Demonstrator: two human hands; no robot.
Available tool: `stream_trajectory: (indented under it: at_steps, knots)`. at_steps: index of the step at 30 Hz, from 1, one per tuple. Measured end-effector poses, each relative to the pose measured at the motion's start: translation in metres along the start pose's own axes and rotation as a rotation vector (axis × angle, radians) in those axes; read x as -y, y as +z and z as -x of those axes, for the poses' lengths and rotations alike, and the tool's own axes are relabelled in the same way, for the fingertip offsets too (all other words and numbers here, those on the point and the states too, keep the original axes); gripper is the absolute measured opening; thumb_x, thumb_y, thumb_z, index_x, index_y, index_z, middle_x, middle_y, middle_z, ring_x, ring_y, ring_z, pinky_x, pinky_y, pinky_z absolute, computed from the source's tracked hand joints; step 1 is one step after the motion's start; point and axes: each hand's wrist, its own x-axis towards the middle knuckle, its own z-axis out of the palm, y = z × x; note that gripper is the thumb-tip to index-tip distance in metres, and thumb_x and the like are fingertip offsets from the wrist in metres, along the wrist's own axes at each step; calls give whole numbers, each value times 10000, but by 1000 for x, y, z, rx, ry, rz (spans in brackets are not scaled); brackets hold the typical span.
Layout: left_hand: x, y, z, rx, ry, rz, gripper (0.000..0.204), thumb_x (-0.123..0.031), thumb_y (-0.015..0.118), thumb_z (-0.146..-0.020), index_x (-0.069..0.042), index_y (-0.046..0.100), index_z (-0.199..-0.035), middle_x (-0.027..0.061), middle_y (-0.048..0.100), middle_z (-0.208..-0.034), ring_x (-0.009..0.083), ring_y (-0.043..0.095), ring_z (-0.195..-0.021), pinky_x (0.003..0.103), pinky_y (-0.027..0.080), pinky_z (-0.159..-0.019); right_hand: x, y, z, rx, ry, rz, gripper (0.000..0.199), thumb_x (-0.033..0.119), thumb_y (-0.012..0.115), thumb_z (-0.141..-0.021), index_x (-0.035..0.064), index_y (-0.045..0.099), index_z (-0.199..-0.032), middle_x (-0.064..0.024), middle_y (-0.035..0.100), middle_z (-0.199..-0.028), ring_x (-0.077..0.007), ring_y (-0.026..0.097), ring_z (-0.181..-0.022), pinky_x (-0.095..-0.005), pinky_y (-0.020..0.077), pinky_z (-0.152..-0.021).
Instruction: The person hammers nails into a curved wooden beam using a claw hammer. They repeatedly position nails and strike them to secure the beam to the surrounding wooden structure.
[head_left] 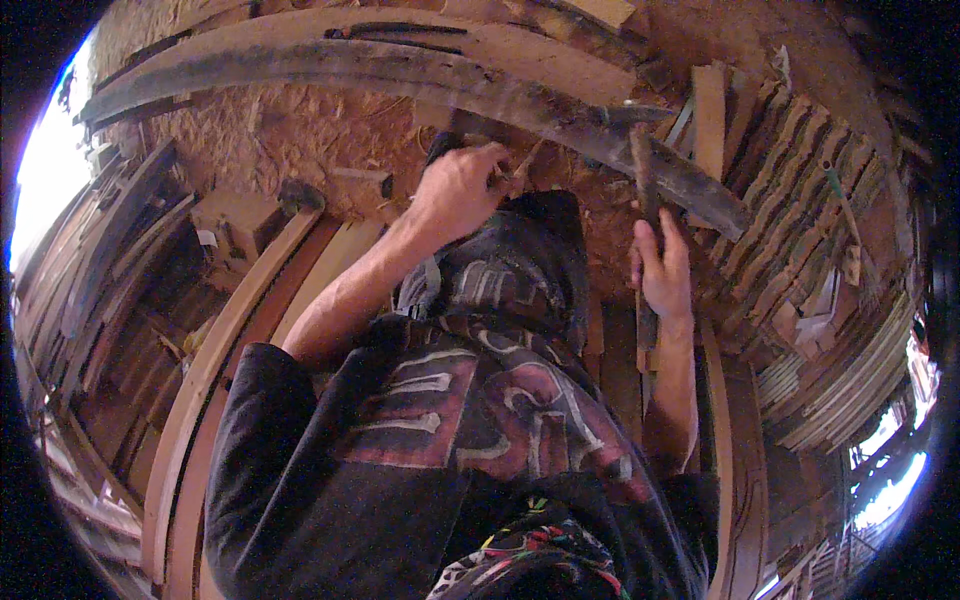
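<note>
In the head view, the left hand (458, 190) is seen stretched forward from a bare forearm, its grip curled shut around a small item near the fingers that is too hidden to be told, just below the long dark curved plank (420, 75) that arcs across the top. The right hand (665, 270) is raised on an upright forearm, its grip closed around the wooden handle of a hammer (642, 160), whose head is seen touching or just over the plank's lower edge. A dark cloth (520, 260) is draped between the two hands. Sawdust-covered ground (300, 130) is spread below the plank. Curved wooden strips (215, 370) are laid close along the left, and stacked slats (800, 230) are crowded on the right, so little open room is left beside either hand.
</note>
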Motion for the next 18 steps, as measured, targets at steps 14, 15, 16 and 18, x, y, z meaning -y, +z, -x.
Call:
stream_trajectory:
  at_steps: [14,15,16,18]
  knots:
    - [-29,8,-56,-313,159,-46,302,-220,689,-852,-160,700,-1147,139,642,-1097,377,674,-886,481,578,-750,-52,-16,6,-302,-128,374,610,446,539,-1003,-61,521,-1342,-159,599,-1011,-263,543,-897,-389,455,-846]
    - [-31,8,-54,-206,142,-111,300,-195,694,-833,-188,695,-1134,118,615,-1118,367,674,-853,494,581,-683,-62,-17,4,-339,-149,400,598,434,546,-1005,-64,524,-1336,-119,610,-910,-216,546,-793,-372,469,-773]
    - [-32,12,-50,-169,204,-101,312,-191,698,-823,-179,686,-1135,116,611,-1101,367,671,-844,489,583,-674,-68,-17,2,-376,-171,427,586,422,553,-1007,-66,527,-1330,-80,620,-810,-169,548,-690,-355,483,-700]
    - [-32,23,-40,-96,328,-80,337,-183,707,-803,-162,669,-1137,114,602,-1068,366,667,-828,480,587,-657,-76,-14,1,-385,-221,434,569,404,548,-1013,-70,524,-1327,-52,587,-770,-151,520,-668,-334,465,-660]
